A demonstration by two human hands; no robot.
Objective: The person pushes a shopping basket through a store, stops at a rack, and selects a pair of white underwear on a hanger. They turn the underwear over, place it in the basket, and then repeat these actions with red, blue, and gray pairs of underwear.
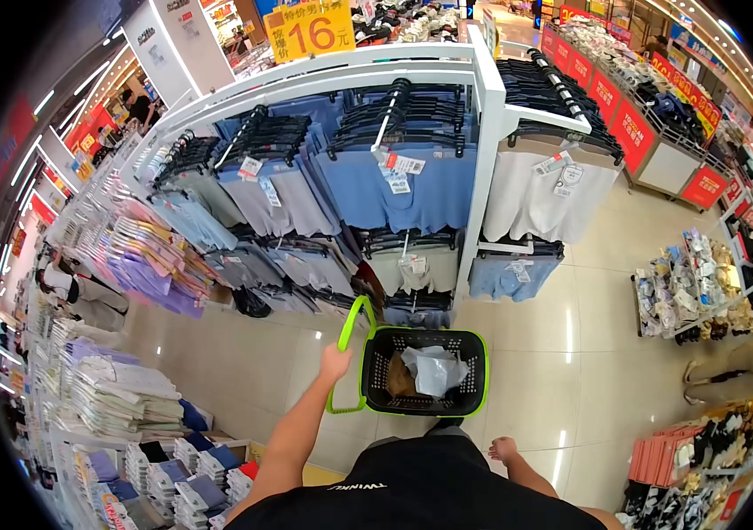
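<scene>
Gripping a green handle (346,332), the left hand (335,363) is wrapping its fingers around the bar, beside a green-rimmed black basket (477,358). That basket is sitting low in front of the body, over the glossy pale floor (526,371), though whether its base is touching the tiles I cannot tell. Inside, a crumpled whitish plastic bag (436,371) is lying beside a brown item (399,378). The right hand (503,450) is hanging free of the basket, fingers loosely curled; whether they are enclosing anything I cannot tell.

Just ahead, a white rack (486,71) is bearing rows of blue and pale garments (407,190) on dark hangers (403,110) (a yellow sign (310,31) above is showing a large 16). Farther off to the right, red panels (631,132) are fronting heaped goods (584,40), while a smaller stand of wares (690,283) is standing nearer. At lower left, stacks of folded clothes (164,486) are filling a display, and white streaks of light (569,327) are gleaming on the floor.
</scene>
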